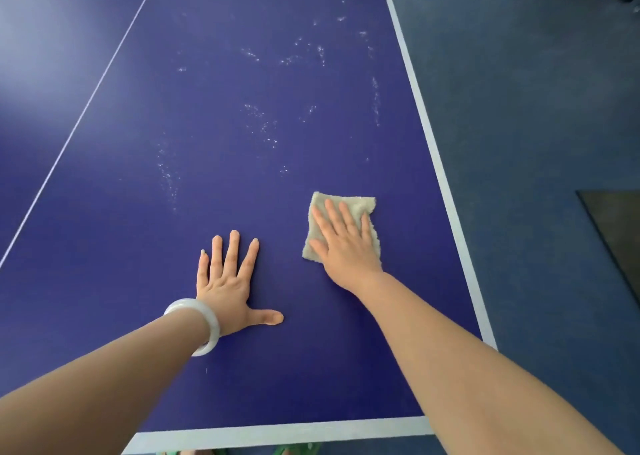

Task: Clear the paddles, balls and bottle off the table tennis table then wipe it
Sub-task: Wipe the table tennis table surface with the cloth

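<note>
- The cloth (360, 205) lies flat on the surface (207, 125), close to the right edge and nearer the near right corner than the far one.
- The right hand (343, 243) is laid on it palm down, fingers straight and slightly apart. The fabric is pressed, not gripped, and nothing is curled round it.
- The left hand (227, 281) is planted flat on bare surface just left of the cloth, fingers fanned wide and holding nothing. A pale bangle (213, 330) is worn at its wrist.
- No paddles, balls or bottle are seen on the visible stretch, so clearing is judged done and wiping to be the step in hand.
- White specks (263, 128) are scattered toward the middle and the far right edge. That area is judged not yet wiped.
- The cloth looks soft, light and limp, so bunching is likely if it is pushed from one corner.
- It is best driven by flat pressure over its middle. For lifting, the uncovered far right corner could be pinched.
- An overshoot at the right edge could send it onto the floor (536, 108).
</note>
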{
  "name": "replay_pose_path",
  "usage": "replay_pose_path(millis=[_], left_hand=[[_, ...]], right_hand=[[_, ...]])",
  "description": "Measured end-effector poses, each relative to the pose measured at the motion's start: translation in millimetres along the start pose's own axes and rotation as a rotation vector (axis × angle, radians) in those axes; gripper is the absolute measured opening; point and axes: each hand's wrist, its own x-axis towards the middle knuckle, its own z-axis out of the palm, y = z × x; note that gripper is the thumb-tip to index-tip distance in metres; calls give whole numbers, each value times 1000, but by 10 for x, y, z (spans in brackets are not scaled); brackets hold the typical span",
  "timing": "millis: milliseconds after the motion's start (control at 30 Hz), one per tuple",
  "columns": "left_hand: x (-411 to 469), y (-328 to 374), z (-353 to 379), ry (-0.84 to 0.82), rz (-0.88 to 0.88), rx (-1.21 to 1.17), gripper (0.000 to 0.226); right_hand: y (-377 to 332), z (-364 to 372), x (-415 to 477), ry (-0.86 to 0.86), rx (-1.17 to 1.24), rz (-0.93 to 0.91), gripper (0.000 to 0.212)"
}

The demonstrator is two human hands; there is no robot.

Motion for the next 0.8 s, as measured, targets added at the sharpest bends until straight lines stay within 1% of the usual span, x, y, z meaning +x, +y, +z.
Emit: replay_pose_path(millis=[33, 67, 133, 167, 200, 233, 267, 300, 367, 400, 433, 467, 500, 533, 600, 633, 667, 700, 733, 767, 800], left_hand=[[0, -6, 2, 2, 3, -2, 136], [1, -8, 6, 1, 7, -1, 136], [9, -12, 18, 3, 13, -1, 135], [14, -15, 21, 5, 14, -8, 136], [16, -15, 24, 5, 14, -13, 136], [17, -12, 25, 6, 14, -13, 136], [17, -12, 26, 7, 13, -9, 136], [17, -13, 26, 8, 12, -3, 136], [13, -16, 26, 10, 7, 3, 136], [18, -20, 25, 15, 7, 7, 136], [20, -21, 26, 16, 7, 12, 136], [22, -21, 28, 16, 9, 13, 136], [26, -21, 29, 19, 12, 11, 136], [28, -20, 32, 21, 13, 7, 135], [26, -18, 37, 23, 13, 11, 135], [25, -19, 37, 23, 11, 14, 135], [22, -18, 37, 23, 10, 14, 135], [19, -15, 37, 22, 10, 13, 135], [17, -10, 34, 20, 12, 12, 135], [14, -8, 30, 17, 13, 12, 135], [11, -7, 24, 15, 11, 12, 135]], right_hand=[[232, -3, -61, 16, -13, 92, 61], [464, -30, -121, 19, -6, 233, 61], [764, -98, -229, -12, 82, 528, 60], [776, -112, -240, -25, 134, 621, 60], [682, -112, -218, -33, 159, 664, 61], [504, -99, -181, -30, 158, 653, 61], [274, -67, -146, -27, 142, 581, 61], [24, -20, -130, -11, 122, 458, 62], [-399, 102, -221, 12, 93, 148, 63], [-480, 144, -318, -9, 66, 13, 64], [-439, 164, -411, -21, 47, -84, 64], [-288, 162, -497, -23, 40, -130, 63], [-75, 163, -570, -13, 34, -111, 62], [167, 154, -632, -9, 30, -30, 62], [617, 65, -703, -32, 35, 259, 61], [730, 24, -716, -37, 61, 408, 61], [744, 3, -711, -32, 92, 528, 61], [660, 2, -676, -19, 121, 599, 62], [490, 8, -634, -12, 151, 608, 63], [277, 32, -607, -6, 166, 543, 64], [45, 81, -621, 12, 151, 414, 64]])
